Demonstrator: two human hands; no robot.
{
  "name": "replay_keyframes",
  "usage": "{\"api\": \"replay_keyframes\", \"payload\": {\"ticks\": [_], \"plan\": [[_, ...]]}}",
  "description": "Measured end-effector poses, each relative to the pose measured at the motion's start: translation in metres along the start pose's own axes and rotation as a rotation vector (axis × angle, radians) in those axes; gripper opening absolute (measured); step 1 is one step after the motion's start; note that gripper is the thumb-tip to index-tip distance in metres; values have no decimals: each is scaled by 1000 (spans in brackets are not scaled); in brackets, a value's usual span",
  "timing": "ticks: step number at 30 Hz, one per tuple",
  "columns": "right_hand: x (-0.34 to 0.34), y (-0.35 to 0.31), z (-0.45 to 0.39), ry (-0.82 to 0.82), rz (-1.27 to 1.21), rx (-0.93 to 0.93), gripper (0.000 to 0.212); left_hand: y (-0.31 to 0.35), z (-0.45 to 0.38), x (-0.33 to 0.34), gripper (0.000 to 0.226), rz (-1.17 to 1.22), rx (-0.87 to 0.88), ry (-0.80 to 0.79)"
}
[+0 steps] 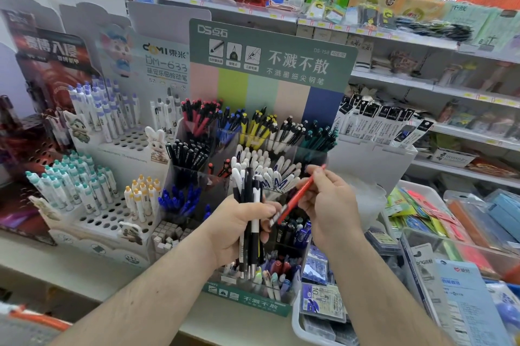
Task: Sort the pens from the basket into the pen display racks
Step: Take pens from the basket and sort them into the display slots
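We take the green-headed pen rack [270,70] as our landmark. Directly in front of its clear compartments, our left hand [239,229] is curled tight around a bundle of black and white pens [250,205], held upright with tips down. Just right of that bundle, our right hand [327,202] pinches a red pen [299,193] between fingertips, slanted, its upper end toward the rack's white pens [264,165]. Left of the rack stands a white holed display [118,143].
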State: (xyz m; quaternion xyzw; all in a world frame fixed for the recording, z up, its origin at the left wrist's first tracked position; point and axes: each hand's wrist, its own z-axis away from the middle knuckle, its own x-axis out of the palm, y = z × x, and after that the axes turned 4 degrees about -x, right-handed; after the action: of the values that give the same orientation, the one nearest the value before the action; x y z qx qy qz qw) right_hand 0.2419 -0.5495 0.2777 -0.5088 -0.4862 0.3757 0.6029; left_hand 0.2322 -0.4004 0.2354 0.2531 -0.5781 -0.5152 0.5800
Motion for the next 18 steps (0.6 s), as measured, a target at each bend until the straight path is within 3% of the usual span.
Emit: {"api": "replay_keyframes", "payload": {"ticks": [4, 8, 13, 16, 18], "plan": [[1, -5, 11, -347, 410, -93, 24, 8, -4, -6, 22, -103, 55, 80], [3, -3, 14, -645, 713, -189, 59, 18, -8, -13, 15, -30, 105, 79], [9, 0, 9, -671, 694, -104, 52, 19, -2, -14, 8, -18, 22, 122], [2, -5, 5, -737, 755, 11, 25, 23, 0, -29, 15, 93, -12, 243], [-4, -7, 2, -695, 697, 32, 12, 30, 4, -41, 15, 216, -6, 265]]}}
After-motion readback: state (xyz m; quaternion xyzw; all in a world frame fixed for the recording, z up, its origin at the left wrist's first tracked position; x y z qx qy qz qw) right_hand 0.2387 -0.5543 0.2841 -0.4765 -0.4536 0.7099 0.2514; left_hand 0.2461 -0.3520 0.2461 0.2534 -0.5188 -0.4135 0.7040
